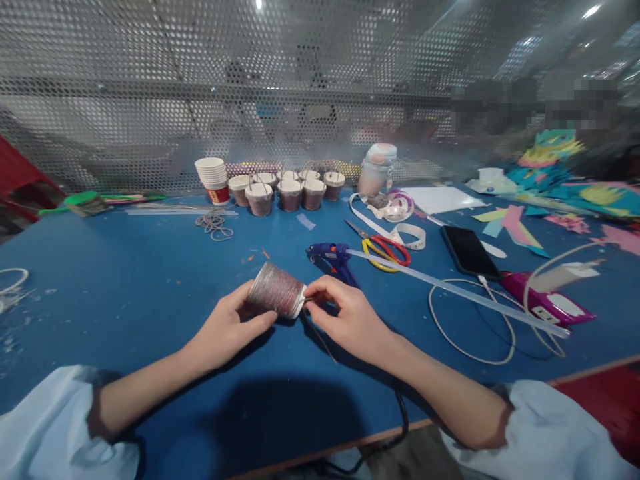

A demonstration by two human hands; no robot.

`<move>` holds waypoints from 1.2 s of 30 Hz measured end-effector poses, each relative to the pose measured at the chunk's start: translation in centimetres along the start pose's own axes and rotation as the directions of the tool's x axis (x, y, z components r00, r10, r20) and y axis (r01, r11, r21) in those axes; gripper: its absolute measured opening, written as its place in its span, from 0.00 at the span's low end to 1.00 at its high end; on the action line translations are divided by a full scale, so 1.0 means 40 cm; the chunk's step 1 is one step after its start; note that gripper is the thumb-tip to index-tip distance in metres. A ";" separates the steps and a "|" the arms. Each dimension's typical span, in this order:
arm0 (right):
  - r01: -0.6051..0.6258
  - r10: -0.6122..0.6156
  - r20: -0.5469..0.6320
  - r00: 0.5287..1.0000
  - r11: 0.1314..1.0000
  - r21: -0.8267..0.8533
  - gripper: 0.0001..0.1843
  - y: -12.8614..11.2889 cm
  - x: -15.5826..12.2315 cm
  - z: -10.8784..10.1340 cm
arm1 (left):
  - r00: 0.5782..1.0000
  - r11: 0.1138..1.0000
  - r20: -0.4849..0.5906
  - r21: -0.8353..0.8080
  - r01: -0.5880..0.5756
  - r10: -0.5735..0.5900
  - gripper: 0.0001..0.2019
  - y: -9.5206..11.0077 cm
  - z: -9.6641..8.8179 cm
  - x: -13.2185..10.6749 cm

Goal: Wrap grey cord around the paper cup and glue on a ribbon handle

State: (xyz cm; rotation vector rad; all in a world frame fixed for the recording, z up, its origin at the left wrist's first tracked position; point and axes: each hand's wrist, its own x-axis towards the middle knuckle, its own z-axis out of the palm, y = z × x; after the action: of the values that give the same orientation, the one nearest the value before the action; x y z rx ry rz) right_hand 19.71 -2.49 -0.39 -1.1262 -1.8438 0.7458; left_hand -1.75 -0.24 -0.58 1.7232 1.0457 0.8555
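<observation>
Left hand clasps the small paper cup wrapped in glittery grey-pink thread, held sideways just above the blue table. Right hand pinches its white rim; fingertips partly hidden. Blue glue gun behind, its handle hidden behind the right hand.

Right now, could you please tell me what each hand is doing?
Left hand: closed around the cup.
Right hand: pinching the cup's rim.
</observation>
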 end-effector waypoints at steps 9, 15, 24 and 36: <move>0.253 -0.251 0.036 0.967 0.950 -0.184 0.06 -0.002 -0.004 -0.005 | 0.994 0.993 0.005 0.033 0.111 -0.111 0.15 0.009 -0.002 -0.006; 0.285 -0.283 0.042 0.958 0.934 -0.216 0.07 0.000 -0.003 -0.006 | 0.998 0.989 0.031 0.137 0.046 -0.051 0.14 0.002 -0.002 -0.011; 0.279 -0.271 0.068 0.960 0.923 -0.266 0.07 -0.004 -0.004 -0.007 | 0.998 0.978 0.056 0.206 -0.027 0.015 0.14 0.012 0.001 -0.011; 0.268 -0.259 0.068 0.964 0.930 -0.252 0.08 0.000 -0.006 -0.004 | 0.996 0.985 0.090 0.172 -0.018 0.003 0.14 0.015 -0.004 -0.011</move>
State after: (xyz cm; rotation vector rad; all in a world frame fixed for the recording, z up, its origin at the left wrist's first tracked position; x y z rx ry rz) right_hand 19.89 -2.71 -0.40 -1.0007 -2.1147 0.3775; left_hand -1.89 -0.72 0.00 1.8953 1.0775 0.7046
